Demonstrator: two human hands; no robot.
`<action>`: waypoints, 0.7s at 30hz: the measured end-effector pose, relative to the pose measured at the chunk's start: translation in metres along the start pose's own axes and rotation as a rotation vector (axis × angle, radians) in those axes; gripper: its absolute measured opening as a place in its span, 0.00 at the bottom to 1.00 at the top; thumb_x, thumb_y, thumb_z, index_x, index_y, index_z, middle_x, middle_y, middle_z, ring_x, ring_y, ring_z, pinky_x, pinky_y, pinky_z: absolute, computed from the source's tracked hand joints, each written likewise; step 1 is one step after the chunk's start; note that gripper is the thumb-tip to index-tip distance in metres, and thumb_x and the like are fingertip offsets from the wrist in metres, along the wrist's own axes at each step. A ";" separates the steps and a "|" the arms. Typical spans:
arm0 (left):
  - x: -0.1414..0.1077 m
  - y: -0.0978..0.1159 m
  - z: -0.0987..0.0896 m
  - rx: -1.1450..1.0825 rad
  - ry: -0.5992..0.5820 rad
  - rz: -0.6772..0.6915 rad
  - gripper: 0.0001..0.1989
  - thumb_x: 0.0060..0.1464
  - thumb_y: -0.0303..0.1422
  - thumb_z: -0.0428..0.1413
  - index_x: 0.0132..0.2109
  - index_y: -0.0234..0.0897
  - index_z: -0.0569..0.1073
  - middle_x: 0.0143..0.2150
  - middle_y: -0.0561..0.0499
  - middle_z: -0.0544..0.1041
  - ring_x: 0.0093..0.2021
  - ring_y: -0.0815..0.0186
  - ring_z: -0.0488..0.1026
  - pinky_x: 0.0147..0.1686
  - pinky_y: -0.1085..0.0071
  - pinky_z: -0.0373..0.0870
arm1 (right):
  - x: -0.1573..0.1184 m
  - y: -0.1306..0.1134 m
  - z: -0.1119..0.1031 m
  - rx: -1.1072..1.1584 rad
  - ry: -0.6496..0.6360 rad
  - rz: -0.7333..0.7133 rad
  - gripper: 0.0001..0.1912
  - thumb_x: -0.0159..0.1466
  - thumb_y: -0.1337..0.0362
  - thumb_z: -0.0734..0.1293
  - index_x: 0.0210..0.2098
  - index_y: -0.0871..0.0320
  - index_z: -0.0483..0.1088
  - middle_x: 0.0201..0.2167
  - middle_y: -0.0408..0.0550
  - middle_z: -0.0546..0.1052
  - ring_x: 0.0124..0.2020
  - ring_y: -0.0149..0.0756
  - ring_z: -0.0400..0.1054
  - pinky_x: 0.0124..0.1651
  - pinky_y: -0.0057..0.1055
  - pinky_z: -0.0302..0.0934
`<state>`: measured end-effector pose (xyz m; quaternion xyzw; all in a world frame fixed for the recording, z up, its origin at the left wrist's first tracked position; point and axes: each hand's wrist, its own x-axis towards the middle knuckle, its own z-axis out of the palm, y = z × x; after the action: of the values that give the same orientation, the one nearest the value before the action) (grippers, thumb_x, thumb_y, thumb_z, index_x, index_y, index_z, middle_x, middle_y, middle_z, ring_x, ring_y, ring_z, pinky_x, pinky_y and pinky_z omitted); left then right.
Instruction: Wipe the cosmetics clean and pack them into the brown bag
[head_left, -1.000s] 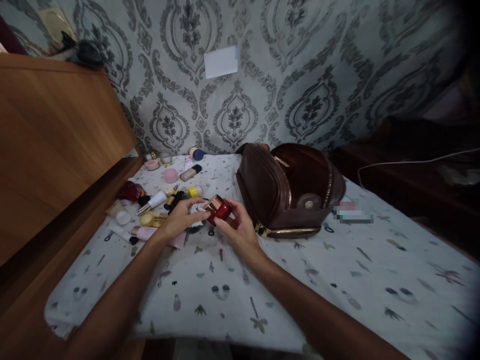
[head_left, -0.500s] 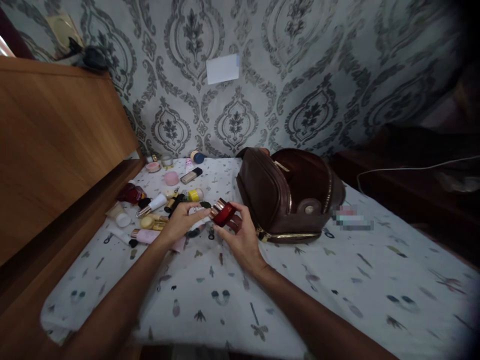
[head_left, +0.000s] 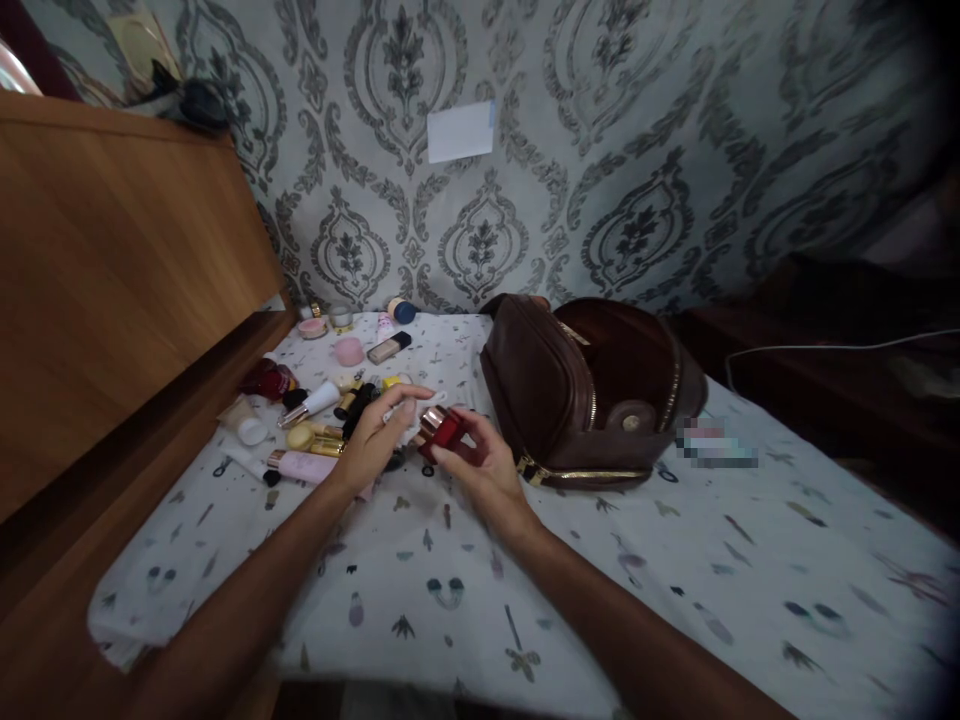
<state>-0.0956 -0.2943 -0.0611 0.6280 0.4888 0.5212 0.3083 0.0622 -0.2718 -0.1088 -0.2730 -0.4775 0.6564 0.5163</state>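
Observation:
My right hand (head_left: pixel 487 470) is closed round a small red bottle (head_left: pixel 444 428) with a rose-gold cap, tilted so the cap points left. My left hand (head_left: pixel 379 440) pinches a crumpled white cloth or tissue (head_left: pixel 409 420) close beside the cap; whether it touches the bottle is unclear. Left of my left hand lie several cosmetics, among them a pink tube (head_left: pixel 304 466), a white-capped tube (head_left: pixel 244 422), a gold-lidded item (head_left: pixel 300 436) and a dark red bottle (head_left: pixel 268 380). An open brown leather bag (head_left: pixel 555 390) stands just right of my hands.
Farther back on the patterned white sheet (head_left: pixel 450 640) are a pink jar (head_left: pixel 349 350), a foundation bottle (head_left: pixel 390 347) and a blue-lidded jar (head_left: pixel 402 311). A wooden cabinet (head_left: pixel 135 260) borders the left. A blurred packet (head_left: pixel 716 445) lies right of the bag.
The red bottle has turned in my right hand. My left hand has risen slightly and its fingers now reach over the white cloth. The whole view has shifted a little.

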 end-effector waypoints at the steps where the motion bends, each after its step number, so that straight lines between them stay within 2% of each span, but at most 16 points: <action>1: 0.000 0.002 0.000 0.022 -0.021 0.048 0.17 0.63 0.45 0.50 0.48 0.40 0.75 0.45 0.50 0.79 0.49 0.58 0.74 0.53 0.66 0.66 | 0.002 0.000 -0.001 0.057 0.034 0.012 0.29 0.48 0.58 0.79 0.47 0.52 0.68 0.49 0.47 0.75 0.44 0.40 0.75 0.51 0.43 0.71; 3: 0.000 0.004 0.000 0.045 -0.054 0.096 0.16 0.63 0.43 0.51 0.49 0.39 0.75 0.50 0.49 0.79 0.54 0.57 0.72 0.57 0.66 0.63 | 0.004 -0.002 -0.004 0.189 0.044 0.067 0.25 0.50 0.57 0.79 0.44 0.52 0.69 0.47 0.46 0.76 0.43 0.40 0.75 0.50 0.45 0.71; 6: 0.001 0.004 -0.002 0.058 -0.043 0.091 0.16 0.63 0.42 0.51 0.49 0.38 0.75 0.50 0.48 0.79 0.53 0.57 0.73 0.56 0.66 0.64 | 0.005 -0.007 -0.005 0.352 -0.038 0.194 0.20 0.53 0.57 0.78 0.42 0.53 0.71 0.41 0.45 0.80 0.40 0.41 0.78 0.53 0.47 0.69; 8: 0.003 0.000 -0.003 0.076 -0.024 0.081 0.15 0.62 0.42 0.52 0.48 0.37 0.76 0.48 0.48 0.80 0.51 0.57 0.74 0.54 0.66 0.65 | 0.004 -0.011 -0.006 0.400 -0.084 0.269 0.18 0.55 0.55 0.76 0.42 0.54 0.73 0.39 0.46 0.82 0.41 0.43 0.78 0.54 0.45 0.69; 11: 0.005 -0.008 -0.003 0.114 0.008 0.058 0.17 0.63 0.42 0.51 0.48 0.36 0.77 0.46 0.48 0.81 0.49 0.58 0.75 0.52 0.66 0.67 | 0.004 -0.013 -0.007 0.470 -0.112 0.359 0.16 0.60 0.54 0.73 0.43 0.57 0.74 0.40 0.48 0.82 0.42 0.43 0.79 0.48 0.39 0.72; 16: 0.003 -0.015 0.004 0.159 0.030 0.035 0.20 0.64 0.43 0.49 0.52 0.34 0.75 0.50 0.46 0.80 0.52 0.57 0.74 0.55 0.64 0.66 | 0.006 -0.011 -0.010 0.640 -0.085 0.479 0.14 0.63 0.57 0.71 0.44 0.58 0.74 0.37 0.48 0.83 0.40 0.39 0.79 0.36 0.27 0.70; 21: -0.002 -0.017 0.012 0.302 0.052 0.141 0.19 0.65 0.40 0.49 0.55 0.35 0.73 0.54 0.43 0.78 0.56 0.56 0.73 0.58 0.61 0.66 | 0.009 -0.009 -0.011 0.727 -0.003 0.511 0.13 0.63 0.56 0.71 0.42 0.60 0.75 0.35 0.48 0.82 0.37 0.36 0.78 0.34 0.25 0.70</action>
<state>-0.0893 -0.2885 -0.0804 0.6862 0.5240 0.4785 0.1601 0.0725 -0.2591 -0.1041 -0.1820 -0.1335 0.8885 0.3994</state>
